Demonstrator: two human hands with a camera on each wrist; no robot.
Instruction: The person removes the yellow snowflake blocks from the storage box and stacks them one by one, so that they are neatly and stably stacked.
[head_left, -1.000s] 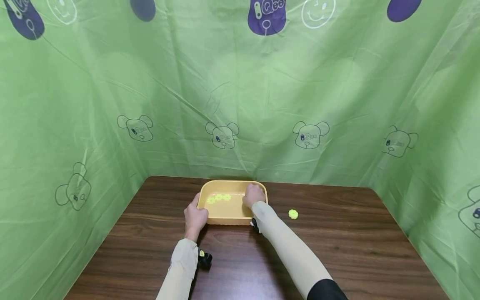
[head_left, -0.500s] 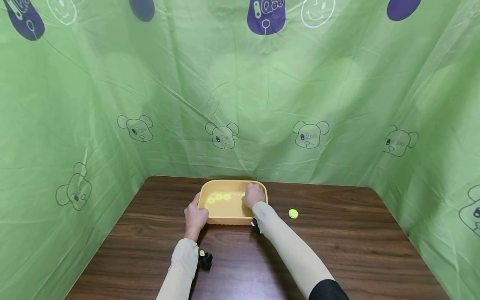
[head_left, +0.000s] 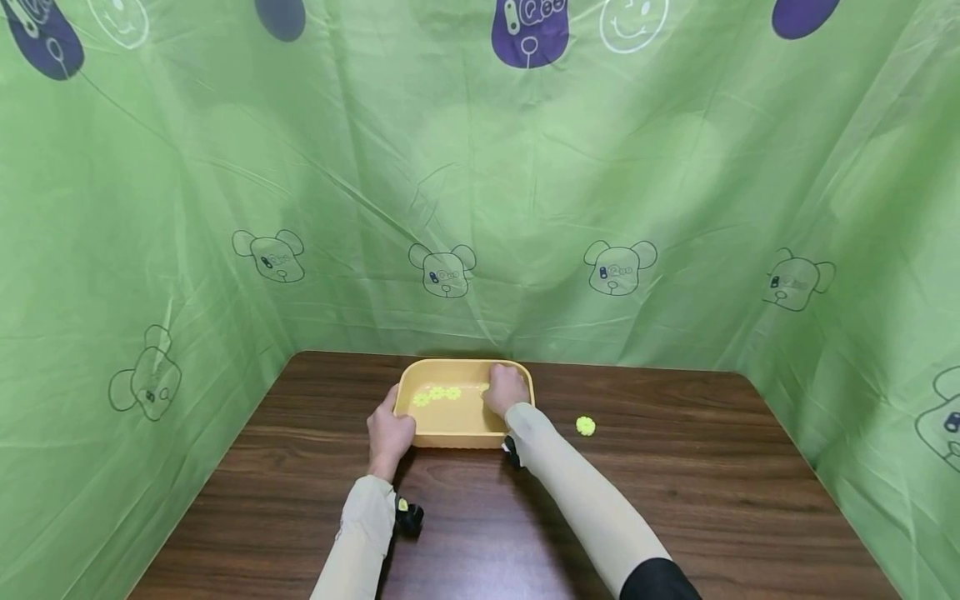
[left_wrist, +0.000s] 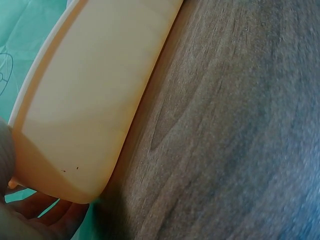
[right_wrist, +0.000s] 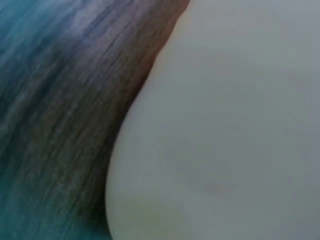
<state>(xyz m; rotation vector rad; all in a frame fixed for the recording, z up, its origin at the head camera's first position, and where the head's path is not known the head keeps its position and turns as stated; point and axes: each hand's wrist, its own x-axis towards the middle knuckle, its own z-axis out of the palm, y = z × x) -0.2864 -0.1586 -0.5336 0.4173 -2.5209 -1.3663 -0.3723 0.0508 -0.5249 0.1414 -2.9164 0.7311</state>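
A shallow yellow plastic tray (head_left: 450,421) with rounded corners stands on the table. My left hand (head_left: 391,430) grips its left side, thumb on the near rim and fingers round the outer wall, as the left wrist view also shows. My right hand (head_left: 506,392) reaches inside at the right end, fingers curled downward. It pinches a small yellow-green flower-shaped piece (head_left: 484,387), of which only an edge shows beside the fingers; the fingertips are hidden. Several like flower pieces (head_left: 437,393) lie in a row at the left inside. The pale tray wall (right_wrist: 215,135) fills most of the right wrist view.
One more yellow-green flower piece (head_left: 586,426) lies on the dark wooden table (head_left: 690,475), right of the tray. Green printed cloth (head_left: 525,317) hangs behind the table and along both sides. A small black camera (head_left: 408,518) is strapped at the left wrist.
A little more of the flower piece shows beside my right fingers. Otherwise both hands and the tray hold their places, and the head view shifts very slightly.
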